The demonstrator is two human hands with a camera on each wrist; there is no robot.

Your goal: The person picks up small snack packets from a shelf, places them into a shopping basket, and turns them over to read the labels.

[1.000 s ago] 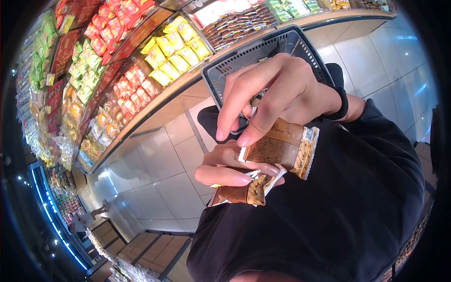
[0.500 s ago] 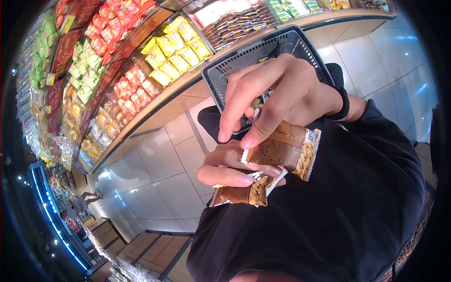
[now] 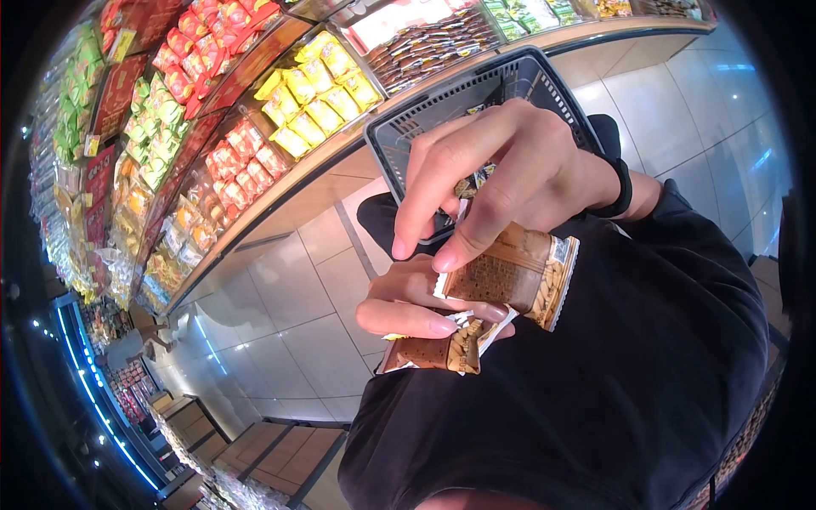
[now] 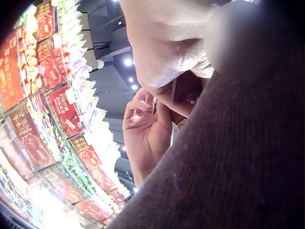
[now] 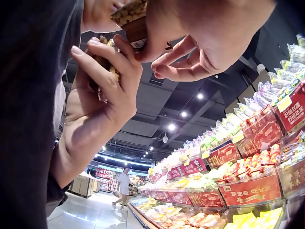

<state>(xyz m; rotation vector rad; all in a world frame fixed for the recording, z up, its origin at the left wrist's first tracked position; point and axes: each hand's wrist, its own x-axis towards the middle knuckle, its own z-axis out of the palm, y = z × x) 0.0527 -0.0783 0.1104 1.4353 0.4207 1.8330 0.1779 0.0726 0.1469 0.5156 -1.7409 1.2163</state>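
Note:
In the head view my right hand (image 3: 518,161) comes in from the right with a black band at the wrist. Its thumb and fingers pinch the end of a brown snack packet (image 3: 501,276) printed with peanuts. Just below, my left hand (image 3: 399,297) grips a similar snack packet (image 3: 425,353), whose white edge stands crumpled or torn near the fingertip. The two packets overlap where the hands meet. From the right wrist view, the peanut-print packet (image 5: 136,28) sits against the right thumb, and the left fingers curl round the other one.
Beyond the right hand stands a grey basket (image 3: 395,144) with small wrapped items in it. Shelves of packaged sweets, such as yellow packets (image 3: 319,89), curve along the upper left. A person in a white top (image 5: 124,183) is on the tiled floor (image 3: 289,340) farther off.
Both hands keep nearly the same place and grip, with only slight shifts of the upper packet. The distant person has moved up and left in the head view.

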